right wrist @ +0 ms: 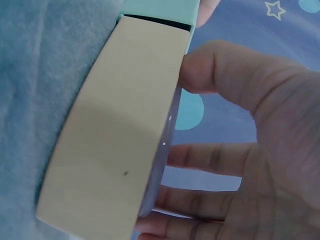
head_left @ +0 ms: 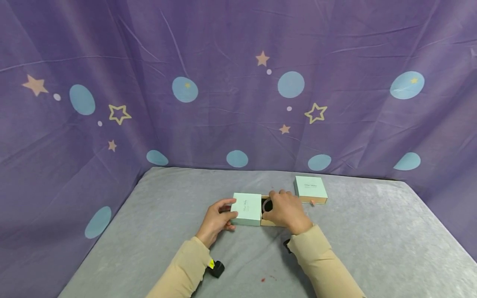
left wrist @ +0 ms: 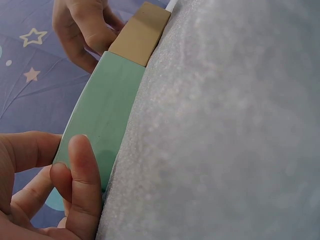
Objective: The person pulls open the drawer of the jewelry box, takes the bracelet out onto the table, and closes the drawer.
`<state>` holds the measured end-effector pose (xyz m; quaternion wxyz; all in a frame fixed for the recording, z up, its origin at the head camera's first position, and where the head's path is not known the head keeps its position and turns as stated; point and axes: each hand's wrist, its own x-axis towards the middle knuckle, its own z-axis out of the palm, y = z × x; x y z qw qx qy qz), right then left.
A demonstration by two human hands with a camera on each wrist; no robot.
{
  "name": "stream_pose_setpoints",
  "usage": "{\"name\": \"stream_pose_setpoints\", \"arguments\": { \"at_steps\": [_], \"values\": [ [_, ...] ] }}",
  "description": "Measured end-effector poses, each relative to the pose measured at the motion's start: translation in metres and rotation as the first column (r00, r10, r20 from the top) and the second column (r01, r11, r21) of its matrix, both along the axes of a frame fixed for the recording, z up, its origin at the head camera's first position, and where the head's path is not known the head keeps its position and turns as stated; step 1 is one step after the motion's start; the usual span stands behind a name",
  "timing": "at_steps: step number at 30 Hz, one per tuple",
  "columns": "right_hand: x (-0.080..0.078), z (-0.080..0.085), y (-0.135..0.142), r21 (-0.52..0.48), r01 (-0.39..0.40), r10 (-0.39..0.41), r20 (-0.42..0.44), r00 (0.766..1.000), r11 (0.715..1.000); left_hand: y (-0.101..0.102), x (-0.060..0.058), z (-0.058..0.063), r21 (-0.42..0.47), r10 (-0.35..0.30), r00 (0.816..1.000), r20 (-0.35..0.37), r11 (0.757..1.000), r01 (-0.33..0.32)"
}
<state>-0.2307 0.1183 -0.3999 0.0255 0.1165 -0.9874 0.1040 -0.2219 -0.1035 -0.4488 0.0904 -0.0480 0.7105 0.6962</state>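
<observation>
A mint-green box sleeve point(head_left: 246, 208) lies on the grey cloth with its tan drawer point(right wrist: 110, 130) slid part way out to the right. My left hand point(head_left: 215, 218) grips the sleeve's left end, thumb and fingers at its edges. Over the drawer, my right hand point(head_left: 287, 209) has its thumb by the near rim and its fingers reaching across. A pale purple, glossy bangle point(right wrist: 159, 170) shows above the drawer's rim, between that thumb and fingers. The dark inside of the drawer shows through the ring in the head view, and the hand covers the rest.
A second mint-green box point(head_left: 310, 186), shut, with a tan front and small orange ribbon tab point(head_left: 313, 202), stands behind and right of my right hand. Grey cloth point(head_left: 372, 240) covers the table. A purple curtain point(head_left: 231, 111) hangs behind. Small red specks point(head_left: 263, 279) mark the near cloth.
</observation>
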Motion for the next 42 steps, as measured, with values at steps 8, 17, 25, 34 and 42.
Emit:
{"name": "stream_pose_setpoints", "arguments": {
  "at_steps": [8, 17, 25, 34, 42],
  "values": [
    [0.002, 0.005, 0.003, 0.008, -0.010, 0.010, 0.021, 1.000, 1.000, -0.001, 0.000, -0.002, -0.002, -0.002, 1.000, -0.002, 1.000, 0.002],
    [0.001, 0.004, 0.002, -0.029, 0.022, -0.021, 0.026, 0.999, 0.999, -0.001, -0.001, -0.002, 0.002, 0.003, 1.000, -0.009, 1.000, -0.003],
    [0.001, 0.004, 0.004, -0.081, 0.005, -0.007, -0.023, 1.000, 0.997, -0.001, 0.000, -0.002, -0.002, -0.003, 1.000, -0.013, 1.000, 0.003],
    [0.006, 0.005, 0.015, -0.119, 0.023, -0.026, -0.026, 0.999, 0.993, -0.001, 0.001, 0.000, -0.002, 0.003, 1.000, -0.016, 1.000, -0.003],
    [0.011, 0.001, 0.024, -0.123, 0.010, -0.018, -0.059, 0.998, 0.992, 0.000, 0.001, -0.001, -0.007, -0.003, 1.000, -0.018, 1.000, 0.003]
  ]
}}
